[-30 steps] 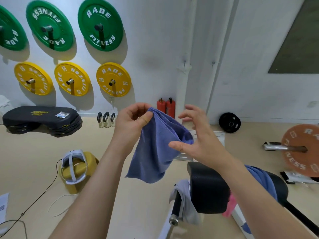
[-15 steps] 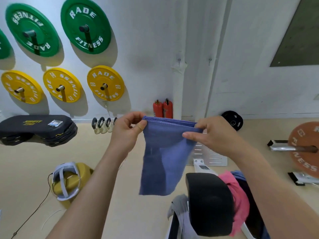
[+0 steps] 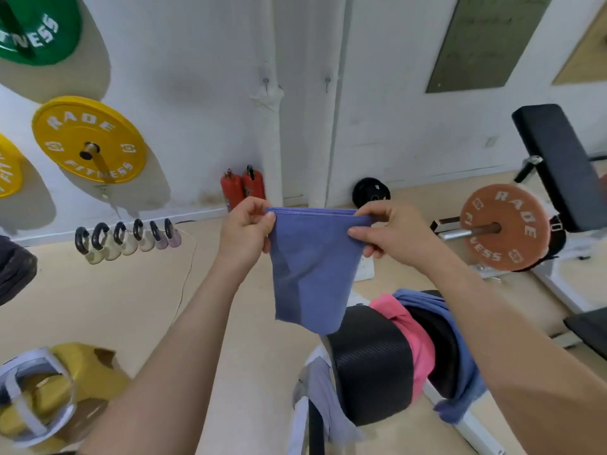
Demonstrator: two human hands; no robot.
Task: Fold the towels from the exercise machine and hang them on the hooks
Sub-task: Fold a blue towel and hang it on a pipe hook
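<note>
A folded blue towel point(image 3: 308, 270) hangs in front of me, stretched flat along its top edge. My left hand point(image 3: 244, 229) pinches its top left corner and my right hand point(image 3: 391, 231) pinches the top right corner. Below, the black padded roller of the exercise machine point(image 3: 368, 362) carries a pink towel point(image 3: 410, 330), another blue towel point(image 3: 460, 356) and a grey towel point(image 3: 325, 399). Two small hooks point(image 3: 266, 82) point(image 3: 327, 81) stick out of the white wall above the towel.
Yellow and green weight plates point(image 3: 88, 139) hang on the left wall. Kettlebells point(image 3: 128, 238) line the floor, two red extinguishers point(image 3: 243, 187) stand by the pillar. A barbell with an orange plate point(image 3: 505, 228) and a black bench point(image 3: 558, 162) are at right. A yellow object point(image 3: 65, 382) lies lower left.
My right hand took hold of the towel's right corner, and both hands pulled the top edge straight. The view has swung right and closer to the wall.
</note>
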